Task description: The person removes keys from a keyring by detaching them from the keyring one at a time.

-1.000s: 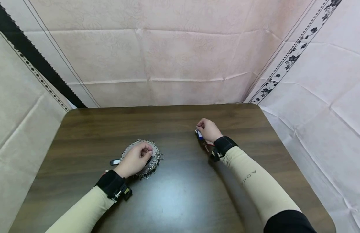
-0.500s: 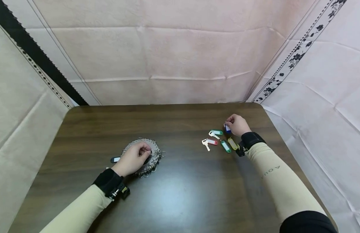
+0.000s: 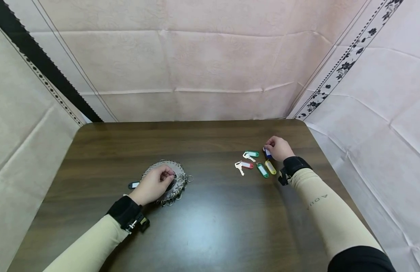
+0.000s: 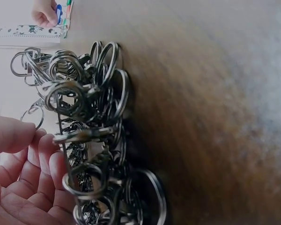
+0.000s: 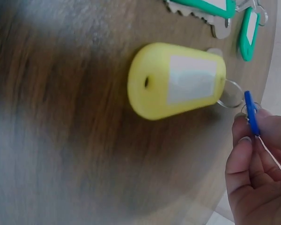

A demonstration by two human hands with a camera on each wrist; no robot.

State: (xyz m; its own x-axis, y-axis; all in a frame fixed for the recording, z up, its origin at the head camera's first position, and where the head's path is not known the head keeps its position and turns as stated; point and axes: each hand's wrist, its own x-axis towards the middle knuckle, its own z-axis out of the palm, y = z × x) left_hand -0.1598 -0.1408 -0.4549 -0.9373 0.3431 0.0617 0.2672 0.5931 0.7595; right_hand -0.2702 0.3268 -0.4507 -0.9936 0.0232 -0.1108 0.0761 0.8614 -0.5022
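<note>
On the left of the table lies a round grey disc, its rim crowded with metal rings. My left hand is over it; in the left wrist view, its thumb and fingertip pinch a small metal ring beside the clustered rings. My right hand, at the back right, pinches a blue key tag by its ring end. Just below that hand lies a yellow key tag. Nearby are two green key tags and a red key tag.
A silver key lies by the red tag, and another key by the upper green one. A dark tag with a white label sticks out left of the disc. Patterned cloth hangs beyond the wooden table's back edge.
My right hand has moved right with the blue tag, and the yellow, green and red tags and keys have come into view on the table. My left hand has stayed over the disc.
</note>
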